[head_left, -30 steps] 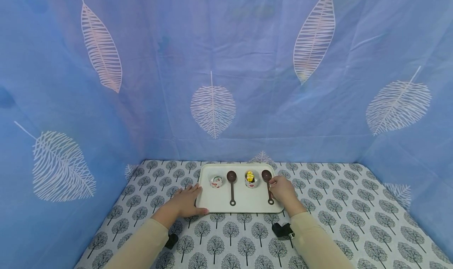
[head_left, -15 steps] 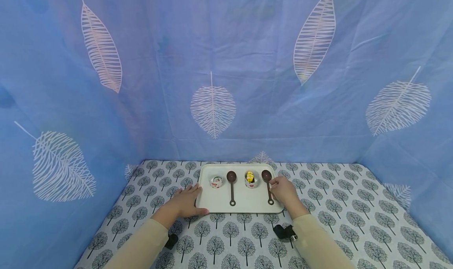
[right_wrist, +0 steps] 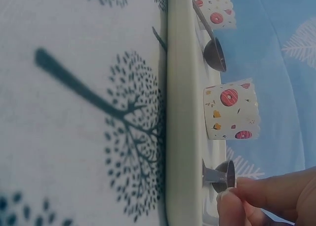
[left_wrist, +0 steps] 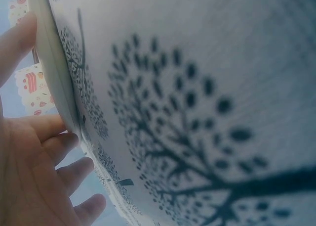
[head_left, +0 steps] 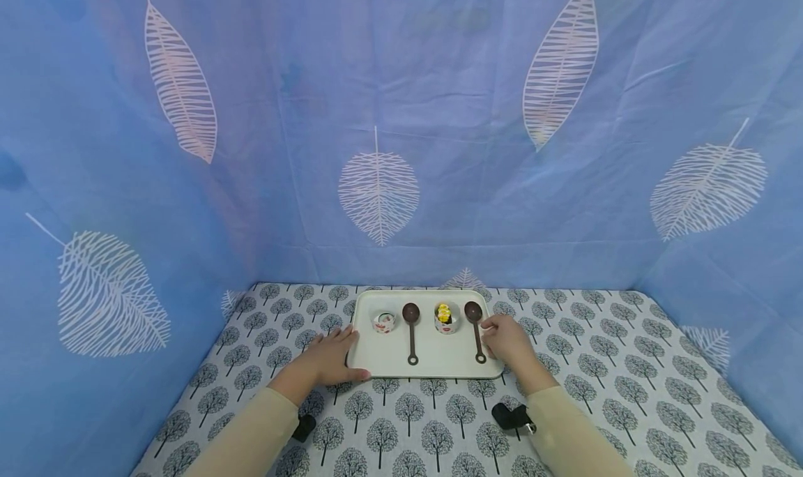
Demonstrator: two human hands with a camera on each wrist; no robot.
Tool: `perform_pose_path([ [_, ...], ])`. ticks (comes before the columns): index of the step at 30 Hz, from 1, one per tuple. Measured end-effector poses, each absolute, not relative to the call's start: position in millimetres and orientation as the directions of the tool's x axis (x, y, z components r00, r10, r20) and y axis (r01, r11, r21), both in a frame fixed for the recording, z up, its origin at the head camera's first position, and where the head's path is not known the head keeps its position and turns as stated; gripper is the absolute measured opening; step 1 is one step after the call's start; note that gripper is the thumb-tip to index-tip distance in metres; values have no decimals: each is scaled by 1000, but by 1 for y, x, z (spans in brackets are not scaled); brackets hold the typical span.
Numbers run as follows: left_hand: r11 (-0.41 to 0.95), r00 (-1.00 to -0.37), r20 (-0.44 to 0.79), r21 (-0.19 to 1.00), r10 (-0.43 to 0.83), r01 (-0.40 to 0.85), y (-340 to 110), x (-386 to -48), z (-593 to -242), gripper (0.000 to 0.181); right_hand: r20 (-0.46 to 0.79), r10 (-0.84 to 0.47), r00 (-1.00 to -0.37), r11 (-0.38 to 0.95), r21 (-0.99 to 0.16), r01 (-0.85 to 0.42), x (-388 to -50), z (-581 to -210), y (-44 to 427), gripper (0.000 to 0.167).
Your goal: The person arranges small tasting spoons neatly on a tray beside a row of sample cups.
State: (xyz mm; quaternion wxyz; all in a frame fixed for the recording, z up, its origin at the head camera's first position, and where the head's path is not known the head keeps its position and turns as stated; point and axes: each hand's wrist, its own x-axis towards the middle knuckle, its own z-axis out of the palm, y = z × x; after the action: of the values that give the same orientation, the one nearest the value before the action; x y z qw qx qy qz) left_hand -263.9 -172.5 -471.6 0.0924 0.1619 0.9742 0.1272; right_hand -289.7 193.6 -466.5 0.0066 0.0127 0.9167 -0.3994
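A cream tray (head_left: 433, 367) bears two brown spoons and two printed paper cups. My left hand (head_left: 326, 362) rests with spread fingers at the tray's left edge and near corner. My right hand (head_left: 507, 341) is at the right edge, its bent fingertips just beside the handle of the right spoon (head_left: 477, 330); in the right wrist view thumb and forefinger stand close to that spoon's bowl (right_wrist: 228, 174). The right paper cup (head_left: 446, 328) contains a yellow-and-dark piece (head_left: 444, 314). Between the cups lies the left spoon (head_left: 411, 334). The left paper cup (head_left: 384, 326) is at far left.
A white tablecloth (head_left: 408, 435) with dark tree prints lies under the tray. Blue cloth (head_left: 464, 205) with white leaf prints hangs behind and at both sides. A black wrist piece (head_left: 511, 415) shows at the right sleeve.
My right hand has drawn slightly to the right, and its fingertips have come off the right spoon's handle. The left hand and the tray's contents keep their places.
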Motion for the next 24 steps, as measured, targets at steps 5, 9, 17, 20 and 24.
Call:
perform_pose_path([
  [5, 914, -930, -137, 280, 341, 294, -173, -265, -473, 101, 1, -1, -1000, 699, -715, -1, -285, -466, 197, 27],
  [9, 914, -930, -134, 279, 342, 296, -174, -265, -474, 102, 2, -2, -1000, 676, -737, -3, -280, -464, 199, 27],
  [17, 917, -932, -139, 277, 335, 288, -174, -266, -476, 102, -13, -7, -1000, 666, -746, 5, -275, -461, 206, 29],
  [20, 917, -932, -142, 278, 333, 285, -173, -266, -477, 101, -5, -11, -1000, 672, -741, -4, -274, -461, 208, 28],
  [24, 915, -933, -140, 286, 333, 284, -173, -266, -476, 101, 5, -13, -1000, 678, -735, -13, -271, -459, 210, 28],
])
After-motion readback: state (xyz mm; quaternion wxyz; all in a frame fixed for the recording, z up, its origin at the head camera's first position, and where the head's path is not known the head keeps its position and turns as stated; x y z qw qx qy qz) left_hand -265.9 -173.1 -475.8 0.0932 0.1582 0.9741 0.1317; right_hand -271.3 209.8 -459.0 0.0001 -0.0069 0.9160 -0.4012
